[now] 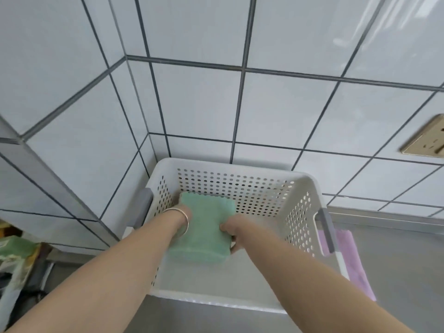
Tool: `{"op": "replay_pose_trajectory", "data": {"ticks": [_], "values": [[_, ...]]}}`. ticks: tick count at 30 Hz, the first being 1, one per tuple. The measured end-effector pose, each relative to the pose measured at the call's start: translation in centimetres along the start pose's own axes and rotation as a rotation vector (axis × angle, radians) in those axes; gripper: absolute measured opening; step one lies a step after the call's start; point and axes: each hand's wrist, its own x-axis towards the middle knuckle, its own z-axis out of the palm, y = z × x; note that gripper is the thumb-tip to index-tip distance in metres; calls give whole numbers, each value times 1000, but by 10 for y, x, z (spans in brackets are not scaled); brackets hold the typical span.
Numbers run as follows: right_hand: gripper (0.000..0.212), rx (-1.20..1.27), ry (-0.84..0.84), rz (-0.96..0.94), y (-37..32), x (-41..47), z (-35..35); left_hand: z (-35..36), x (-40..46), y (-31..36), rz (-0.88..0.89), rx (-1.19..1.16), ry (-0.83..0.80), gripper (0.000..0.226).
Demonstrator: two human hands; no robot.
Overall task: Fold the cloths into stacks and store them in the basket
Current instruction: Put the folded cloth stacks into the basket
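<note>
We see a green cloth (203,227) with nubbly terry texture, a matt white plastic basket (305,186) full of punched holes, glossy wall tiles (288,104), a brushed metal table (396,260), and a shiny bangle (185,218).

Tiled wall (276,32), steel counter (396,260): kitchen

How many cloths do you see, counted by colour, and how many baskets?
Green folded cloths, held by both hands inside the basket: 1
Pink cloths, lying outside beside the basket: 1
White perforated baskets: 1
Total: 3
</note>
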Motion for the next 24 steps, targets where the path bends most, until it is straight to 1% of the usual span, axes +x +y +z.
{"op": "replay_pose_trajectory", "data": {"ticks": [1, 2, 3, 4, 6, 7, 9, 10, 11, 12, 13, 15, 16, 17, 18, 19, 20, 21, 22, 23, 24], "values": [[34, -2, -10, 6, -1, 5, 3, -7, 1, -2, 11, 181, -12, 43], [34, -4, -16, 11, -2, 9, 6, -8, 3, -4, 17, 284, -10, 43], [34, -9, -19, 19, -2, 11, 8, -7, 6, -6, 73, 363, -3, 42], [34, -10, -14, 30, -2, 13, 10, -6, 11, -9, 114, 381, -3, 40], [34, -2, -13, 45, -2, 20, 14, 1, 23, -15, 106, 361, -30, 40], [33, 1, -13, 45, -3, 22, 14, 4, 21, -14, 92, 302, -52, 41], [33, -22, -5, 38, -3, 25, 15, 12, 30, -19, 46, 185, -28, 40], [34, -53, -1, 28, -2, 26, 16, 14, 34, -22, 45, 197, -23, 38], [34, -93, 2, 20, -3, 27, 17, 15, 35, -23, 62, 289, -6, 37], [34, -135, 4, 14, -3, 26, 17, 16, 41, -23, 48, 324, 18, 38], [34, -162, 4, 5, -3, 27, 17, 15, 44, -22, 16, 326, 39, 39], [33, -217, 1, -35, -5, 29, 15, 12, 46, -18, -51, 247, 109, 42], [30, -321, 31, -89, -7, 28, 14, 10, 47, -17, -45, 225, 162, 42], [26, -485, 110, -176, -9, 26, 14, 7, 45, -15, -37, 201, 218, 42], [25, -664, 226, -290, -9, 24, 12, 7, 45, -12, -29, 196, 256, 41], [32, -837, 346, -423, -9, 20, 11, 11, 46, -10, -21, 187, 278, 40], [43, -1001, 424, -565, -8, 16, 12, 17, 48, -10, -13, 194, 279, 44], [53, -1156, 443, -688, -6, 14, 12, 22, 51, -8, -1, 198, 269, 55], [60, -1287, 410, -775, -3, 15, 12, 27, 55, -8, 24, 240, 242, 73], [68, -1362, 349, -811, 1, 17, 12, 30, 55, -8, 29, 283, 210, 89], [75, -1390, 293, -801, 4, 21, 11, 32, 56, -10, 30, 313, 190, 100]]}}
